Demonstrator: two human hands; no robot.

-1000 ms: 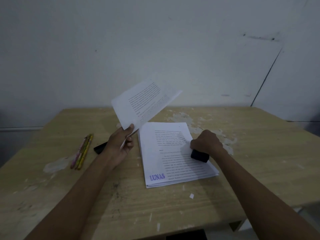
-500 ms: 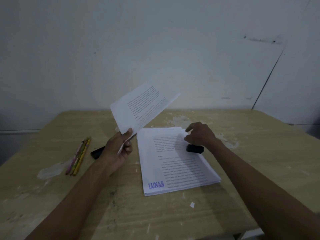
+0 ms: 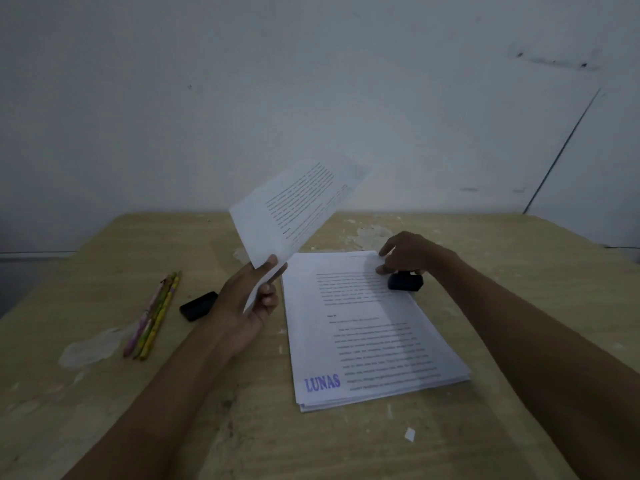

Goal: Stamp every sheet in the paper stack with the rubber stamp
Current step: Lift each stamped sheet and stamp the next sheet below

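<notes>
A paper stack (image 3: 367,334) lies on the wooden table (image 3: 502,306); its top sheet bears a purple "LUNAS" stamp mark (image 3: 322,382) at the near left corner. My left hand (image 3: 246,306) holds several printed sheets (image 3: 294,209) raised and tilted above the stack's far left corner. My right hand (image 3: 412,254) is at the stack's far right corner. It covers the top of the black rubber stamp (image 3: 405,283), which stands on the top sheet, while its thumb and forefinger touch the sheet's corner.
A small black case (image 3: 199,305) lies left of my left hand. Three coloured pencils (image 3: 152,317) and a clear plastic wrapper (image 3: 90,348) lie further left. A paper scrap (image 3: 409,434) lies near the front edge. A white wall stands behind the table.
My right hand has carried the stamp from the stack's right edge toward its far right corner, and its forefinger and thumb now reach the sheet's corner. The left hand keeps the sheets raised.
</notes>
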